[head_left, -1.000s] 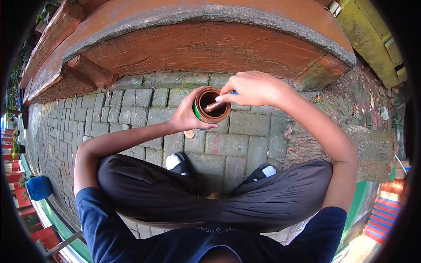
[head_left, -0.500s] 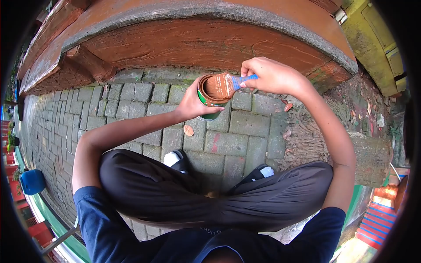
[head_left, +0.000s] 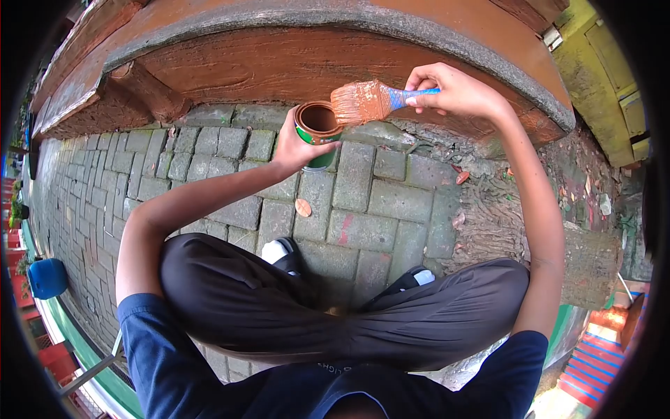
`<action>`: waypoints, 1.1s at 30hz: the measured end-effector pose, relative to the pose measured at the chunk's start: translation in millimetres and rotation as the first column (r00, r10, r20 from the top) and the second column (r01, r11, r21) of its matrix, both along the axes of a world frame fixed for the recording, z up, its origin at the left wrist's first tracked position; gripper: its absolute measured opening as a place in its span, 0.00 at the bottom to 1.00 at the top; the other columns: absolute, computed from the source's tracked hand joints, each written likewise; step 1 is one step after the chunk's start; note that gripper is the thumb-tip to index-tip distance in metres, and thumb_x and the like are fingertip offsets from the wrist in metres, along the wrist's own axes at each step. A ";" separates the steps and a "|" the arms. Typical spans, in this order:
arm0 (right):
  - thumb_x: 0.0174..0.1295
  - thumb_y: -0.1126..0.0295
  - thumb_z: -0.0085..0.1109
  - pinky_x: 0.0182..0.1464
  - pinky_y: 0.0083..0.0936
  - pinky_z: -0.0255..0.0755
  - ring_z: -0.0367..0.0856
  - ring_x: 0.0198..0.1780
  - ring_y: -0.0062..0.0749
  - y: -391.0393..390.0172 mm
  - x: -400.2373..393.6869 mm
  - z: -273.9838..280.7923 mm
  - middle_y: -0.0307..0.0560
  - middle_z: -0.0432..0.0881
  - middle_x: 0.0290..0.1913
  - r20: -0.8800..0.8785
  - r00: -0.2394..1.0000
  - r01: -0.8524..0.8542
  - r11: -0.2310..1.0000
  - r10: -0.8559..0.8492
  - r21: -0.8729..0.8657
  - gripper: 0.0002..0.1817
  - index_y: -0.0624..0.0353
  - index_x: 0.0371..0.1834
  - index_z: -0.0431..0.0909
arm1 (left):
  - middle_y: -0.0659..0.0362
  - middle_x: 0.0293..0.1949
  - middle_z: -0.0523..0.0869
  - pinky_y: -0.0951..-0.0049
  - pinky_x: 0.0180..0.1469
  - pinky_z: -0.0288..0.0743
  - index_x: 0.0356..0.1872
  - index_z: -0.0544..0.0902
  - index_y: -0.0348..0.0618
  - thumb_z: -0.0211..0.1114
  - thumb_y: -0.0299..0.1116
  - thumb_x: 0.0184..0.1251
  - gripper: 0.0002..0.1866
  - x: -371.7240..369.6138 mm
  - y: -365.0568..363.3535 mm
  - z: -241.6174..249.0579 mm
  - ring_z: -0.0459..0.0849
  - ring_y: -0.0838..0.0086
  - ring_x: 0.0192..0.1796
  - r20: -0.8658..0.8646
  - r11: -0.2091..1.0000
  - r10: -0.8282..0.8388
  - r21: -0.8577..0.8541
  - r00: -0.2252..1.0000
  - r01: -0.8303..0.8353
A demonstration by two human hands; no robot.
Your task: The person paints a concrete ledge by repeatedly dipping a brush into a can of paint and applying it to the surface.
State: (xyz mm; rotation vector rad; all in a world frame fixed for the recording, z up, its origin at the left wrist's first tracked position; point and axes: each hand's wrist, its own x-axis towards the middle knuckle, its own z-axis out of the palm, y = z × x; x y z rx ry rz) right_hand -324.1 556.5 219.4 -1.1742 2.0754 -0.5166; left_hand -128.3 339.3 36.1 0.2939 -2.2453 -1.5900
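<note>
My left hand (head_left: 296, 148) is wrapped round a green paint can (head_left: 318, 160) with a brown-smeared rim, holding it tilted above the paving. Brown paint coats the inside of the can. In my right hand (head_left: 450, 89) is a paintbrush (head_left: 363, 103), pinched by its blue handle. Its wide bristles are loaded with brown paint and point left, just past the can's right rim. Behind both hands stands a low brown-painted wall (head_left: 279, 66) with a rough grey ledge along its top.
Grey paving bricks (head_left: 398, 197) cover the ground, with a dry leaf (head_left: 303, 207) on them. Gnarled roots (head_left: 488, 216) spread at the right. A yellow structure (head_left: 607, 84) rises at the far right, and a blue barrel (head_left: 48, 278) stands far left.
The paintbrush has come up out of the can, moving up and right with my right hand. My left hand and the can have shifted slightly left and up.
</note>
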 end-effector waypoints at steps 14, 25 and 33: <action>0.70 0.71 0.52 0.28 0.25 0.71 0.74 0.24 0.22 -61.7 -1.7 -95.8 0.44 0.82 0.31 -0.052 0.995 0.068 0.951 -0.088 -0.300 0.08 0.61 0.45 0.64 | 0.51 0.54 0.79 0.66 0.59 0.76 0.57 0.66 0.38 0.86 0.43 0.40 0.45 -50.5 -55.1 -31.2 0.80 0.68 0.56 0.023 0.964 0.256 0.068 0.966 -0.257; 0.74 0.66 0.49 0.40 0.45 0.70 0.80 0.37 0.57 -100.3 13.9 -164.6 0.63 0.78 0.32 -0.310 0.902 0.187 0.918 -0.301 -0.349 0.14 0.63 0.51 0.59 | 0.51 0.55 0.79 0.65 0.61 0.74 0.58 0.66 0.37 0.85 0.40 0.40 0.45 -26.1 -87.5 -48.7 0.80 0.66 0.57 0.024 0.906 0.424 -0.019 0.905 -0.423; 0.74 0.62 0.47 0.41 0.53 0.70 0.81 0.41 0.64 0.0 7.9 -174.8 0.65 0.82 0.35 -0.273 0.794 0.427 0.818 -0.543 -0.384 0.14 0.64 0.50 0.70 | 0.51 0.55 0.78 0.66 0.62 0.74 0.58 0.66 0.38 0.85 0.38 0.41 0.45 -19.1 -78.4 -25.3 0.79 0.66 0.58 -0.029 0.938 0.337 -0.076 0.941 -0.338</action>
